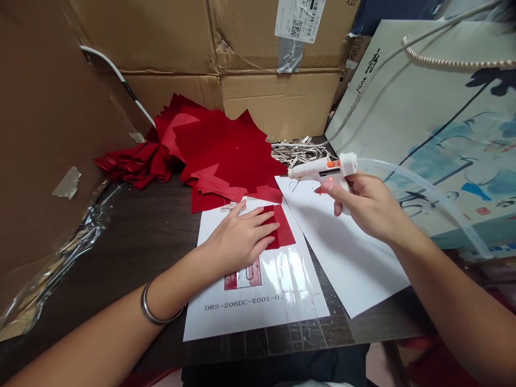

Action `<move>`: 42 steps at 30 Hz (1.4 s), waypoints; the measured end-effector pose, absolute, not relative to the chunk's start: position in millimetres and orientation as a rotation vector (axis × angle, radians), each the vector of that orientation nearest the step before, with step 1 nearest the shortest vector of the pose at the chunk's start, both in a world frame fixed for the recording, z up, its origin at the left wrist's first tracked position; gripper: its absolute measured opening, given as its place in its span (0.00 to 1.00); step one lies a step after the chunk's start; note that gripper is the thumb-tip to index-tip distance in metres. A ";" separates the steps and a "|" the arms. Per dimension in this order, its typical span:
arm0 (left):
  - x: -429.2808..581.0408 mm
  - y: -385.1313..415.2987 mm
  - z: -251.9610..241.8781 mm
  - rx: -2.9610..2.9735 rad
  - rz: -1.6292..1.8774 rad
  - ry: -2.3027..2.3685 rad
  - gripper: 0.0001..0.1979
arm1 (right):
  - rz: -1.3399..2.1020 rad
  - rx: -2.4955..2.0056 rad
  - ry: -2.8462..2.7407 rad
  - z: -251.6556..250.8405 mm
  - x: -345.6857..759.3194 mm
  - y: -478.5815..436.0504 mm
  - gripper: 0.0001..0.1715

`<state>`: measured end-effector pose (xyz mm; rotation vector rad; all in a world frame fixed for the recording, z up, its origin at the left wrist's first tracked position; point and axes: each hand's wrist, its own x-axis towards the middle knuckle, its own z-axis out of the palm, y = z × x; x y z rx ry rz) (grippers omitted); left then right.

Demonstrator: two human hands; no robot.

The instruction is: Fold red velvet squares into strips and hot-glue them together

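My left hand (245, 234) lies flat with fingers stretched out, pressing on a folded piece of red fabric (287, 226). Under it is a white printed sheet (258, 325), taped to the table, with a printed picture and lettering. A white hot glue gun (314, 169) is in my right hand (366, 201), its nozzle pointing left above a second white sheet (355, 290). A small red light glows on the gun's body, and a clear glue stick (427, 188) curves out from its back. The nozzle is apart from the fabric.
A large pile of red fabric pieces (226, 145) spreads at the back, with folded red pieces (141, 164) at its left. Several metal clips (300, 153) lie behind the glue gun. Cardboard (161, 37) walls the left and back; a painted panel (455, 134) leans at right, crossed by a cable (350, 115).
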<state>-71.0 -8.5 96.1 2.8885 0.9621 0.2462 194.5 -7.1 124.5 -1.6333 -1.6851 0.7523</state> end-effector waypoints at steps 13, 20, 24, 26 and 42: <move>-70.7 -8.4 94.7 2.874 0.237 0.971 0.16 | 0.586 -1.832 -1.924 128.7 188.9 -14.0 0.26; -69.4 -9.2 96.3 2.887 0.226 0.983 0.16 | 0.606 -1.866 -1.929 128.9 186.4 -14.9 0.28; -69.8 -9.5 96.1 2.896 0.251 0.974 0.16 | 0.563 -1.866 -1.958 128.0 186.0 -15.4 0.29; -70.0 -9.5 95.8 2.899 0.248 0.976 0.16 | 0.545 -1.868 -1.970 126.9 185.7 -15.0 0.29; -70.0 -9.5 94.1 2.903 0.202 0.990 0.17 | 0.477 -1.912 -1.992 126.6 182.8 -17.3 0.30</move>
